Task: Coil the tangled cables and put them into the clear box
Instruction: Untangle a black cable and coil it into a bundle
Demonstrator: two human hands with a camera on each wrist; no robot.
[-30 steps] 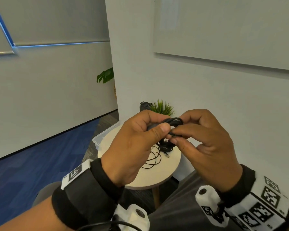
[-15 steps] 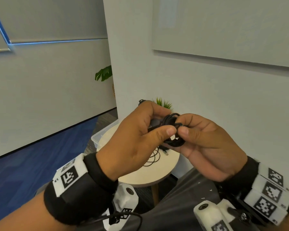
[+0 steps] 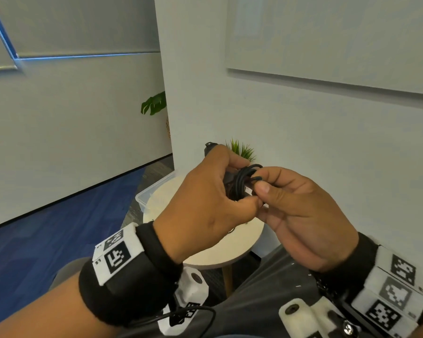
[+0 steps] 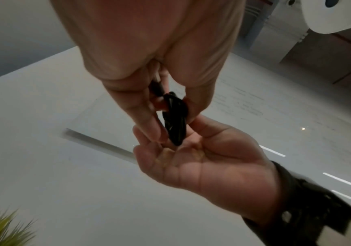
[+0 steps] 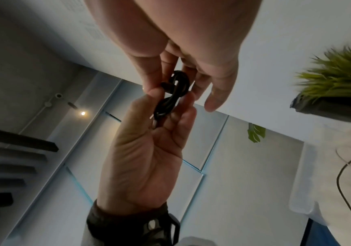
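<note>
A small round pale bench (image 3: pixel 230 252) stands against a white wall, with blue carpet (image 3: pixel 47 240) on the floor to its left and a whiteboard (image 3: pixel 340 40) on the wall above. At the back of the bench sits a spiky green plant (image 3: pixel 242 150) in a dark pot, and the clear box (image 3: pixel 152 191) shows at the bench's far left edge. A thin dark cable (image 5: pixel 343 174) lies loose on the bench top. Both hands are raised above the bench and meet close together around a small black coiled cable (image 3: pixel 242 181). The left hand (image 3: pixel 205 206) pinches the bundle between thumb and curled fingers; the right hand (image 3: pixel 303 215) grips it from the other side, thumb and forefinger closed on the strands. The coil hangs between the fingertips, well clear of the box.
</note>
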